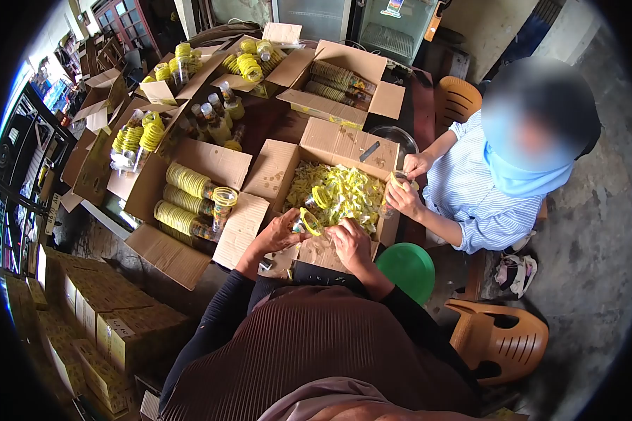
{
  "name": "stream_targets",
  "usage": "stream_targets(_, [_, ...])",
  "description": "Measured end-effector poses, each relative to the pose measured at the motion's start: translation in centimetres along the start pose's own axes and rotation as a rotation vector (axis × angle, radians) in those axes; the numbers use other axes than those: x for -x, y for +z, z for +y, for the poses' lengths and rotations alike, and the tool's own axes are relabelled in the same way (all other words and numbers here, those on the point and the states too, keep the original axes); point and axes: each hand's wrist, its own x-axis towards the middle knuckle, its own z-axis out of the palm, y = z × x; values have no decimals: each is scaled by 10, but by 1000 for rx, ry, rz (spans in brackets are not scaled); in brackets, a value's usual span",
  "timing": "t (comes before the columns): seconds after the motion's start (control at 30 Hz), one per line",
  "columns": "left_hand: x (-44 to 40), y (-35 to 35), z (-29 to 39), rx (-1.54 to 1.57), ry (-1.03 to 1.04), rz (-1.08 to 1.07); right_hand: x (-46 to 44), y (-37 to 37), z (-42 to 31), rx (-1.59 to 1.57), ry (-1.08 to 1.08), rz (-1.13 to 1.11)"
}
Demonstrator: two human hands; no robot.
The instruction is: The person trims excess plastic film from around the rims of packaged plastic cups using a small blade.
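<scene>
My left hand [279,233] is closed around a small clear container with a yellow rim [310,222], tilted over the near edge of an open cardboard box. Close to its right side is my right hand [351,242], with the fingers drawn together; what they pinch, if anything, is too small to make out. Many small yellow-and-white packets [347,193] fill the cardboard box [268,172] in front of me. Another yellow-rimmed container [320,197] lies on the packets.
A person in a striped shirt [456,182] on the right handles a similar container. An open box [168,261] at left holds stacked yellow-rimmed containers. More filled boxes [344,52] and bottles [216,123] stand behind. A green round tub [407,272] and orange chair [502,340] are at right.
</scene>
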Motion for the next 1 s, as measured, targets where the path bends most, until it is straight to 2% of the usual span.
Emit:
stream_targets(0.07, [-1,5,-8,-12,132,82,-1,-2,-2,58,-34,-1])
stream_targets(0.13, [1,-3,6,2,99,49,0,-2,-5,151,-137,20])
stream_targets(0.27, [5,-3,12,-74,37,23,3,4,-2,137,-124,-1])
stream_targets(0.3, [5,-4,12,-74,36,24,5,6,-3,198,-192,16])
stream_targets(0.4, [6,-7,11,-93,130,32,8,12,-1,250,-270,38])
stream_targets(0.47, [7,-12,10,171,-122,-124,8,14,1,232,-281,33])
stream_targets(0.5, [9,-12,8,172,-125,-124,8,14,0,230,-280,30])
stream_targets(0.57, [10,-11,6,592,-117,-200,6,16,-2,218,-257,50])
stream_targets(0.6, [12,-13,8,625,-123,-223,6,18,-3,217,-257,49])
stream_targets(0.63, [12,-13,3,626,-123,-222,6,19,-4,140,-147,14])
stream_targets(0.67, [11,-12,-4,499,-136,-210,6,21,-5,62,-37,-22])
stream_targets(0.7, [11,-13,-1,373,-150,-197,9,26,-1,62,-38,-24])
stream_targets(0.73, [10,-13,1,374,-150,-195,12,32,3,-31,86,-44])
stream_targets(0.77, [9,-11,4,90,-118,-174,15,37,7,-124,210,-64])
stream_targets(0.8, [9,-11,7,-192,-86,-152,13,34,3,-115,178,-58])
stream_targets(0.83, [9,-9,3,-191,-89,-151,12,29,1,-116,177,-61])
stream_targets(0.9, [9,-8,-4,92,-15,-71,9,20,-2,177,-228,25])
stream_targets(0.93, [6,-11,-2,210,-115,-174,13,23,0,230,-273,56])
stream_targets(0.97, [6,-10,-3,210,-114,-176,13,24,0,231,-272,57])
stream_targets(1.0, [6,-10,0,341,-64,-187,12,24,2,212,-258,49])
